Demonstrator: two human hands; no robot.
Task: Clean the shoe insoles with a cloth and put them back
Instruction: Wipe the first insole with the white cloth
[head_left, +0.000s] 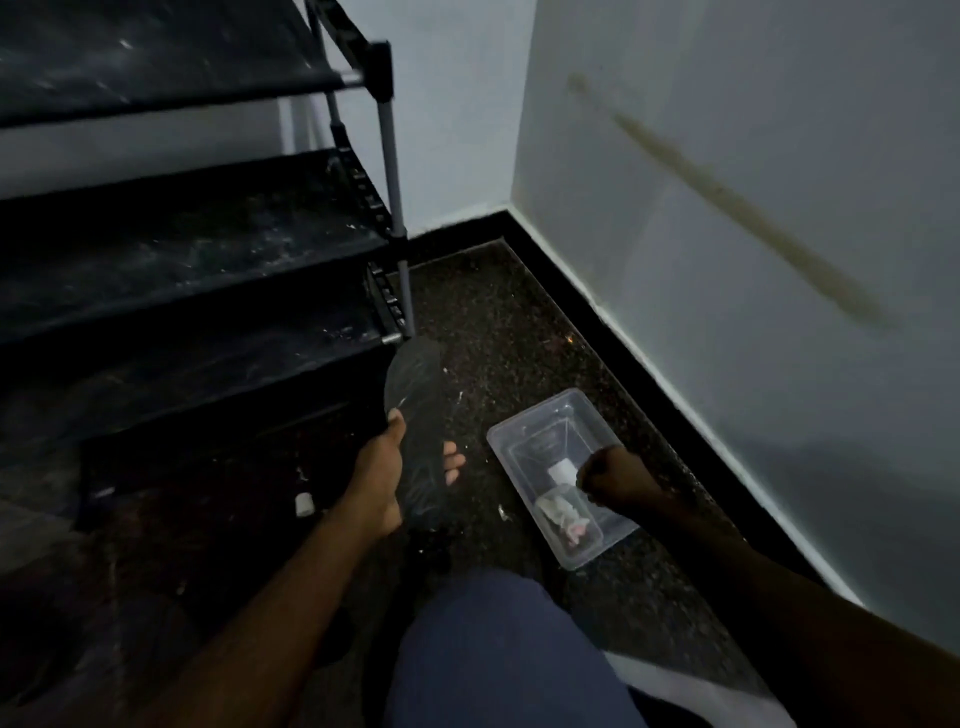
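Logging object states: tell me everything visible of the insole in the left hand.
The insole is dark grey, thin and flat, with a rounded far end and faint lines on its face; dim light hides its material. It is held above the floor, lengthwise away from the person, far end near the shoe rack leg; contact there cannot be told. The left hand grips its near half, thumb on the left edge, fingers showing past the right edge.

Dark insole (415, 395) in left hand (379, 478), right hand (608, 480) over clear tub (535, 410).
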